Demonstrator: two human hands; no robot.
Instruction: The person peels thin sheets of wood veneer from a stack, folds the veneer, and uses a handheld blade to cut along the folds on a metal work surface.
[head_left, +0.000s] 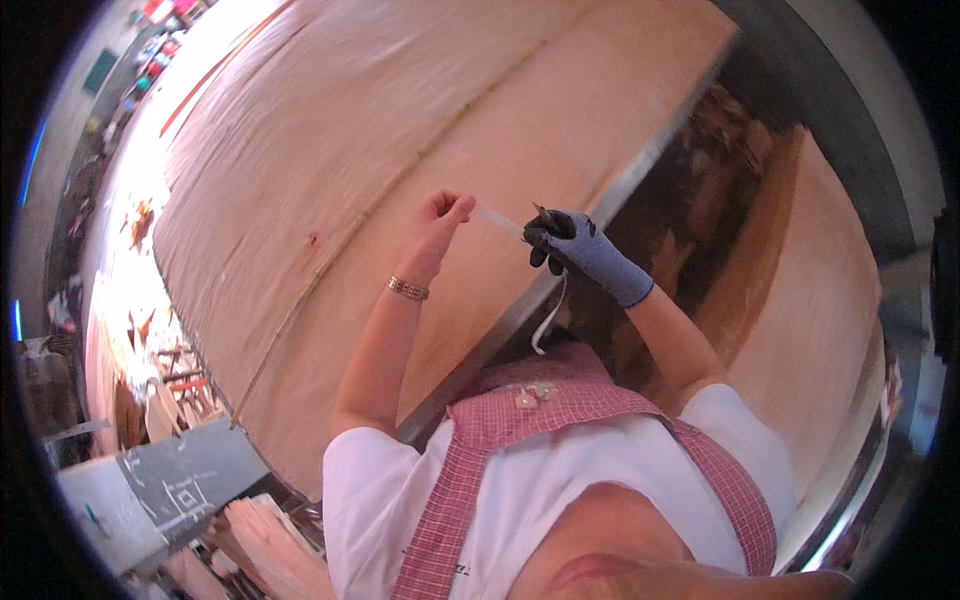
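My bare left hand (447,212), with a metal-banded watch (408,289) at the wrist, is closed in a pinch on one end of a whitish strip of tape (497,219). The strip stretches taut across to my right hand (562,240), which wears a blue-grey glove with black fingers and is closed round it. A loose tail of tape hangs below the glove toward my checked apron. Out of the top of the right fist sticks a small dark pointed thing (541,211), its kind unclear. Both hands are above a large sheet of pale wood veneer (520,110).
A thin yellowish line (370,205) runs lengthwise along the veneer. Its straight near edge lies close to my body. More veneer sheets (810,290) rise at the right beside a dark gap. A grey board (185,475) and wood scraps (265,545) are at lower left.
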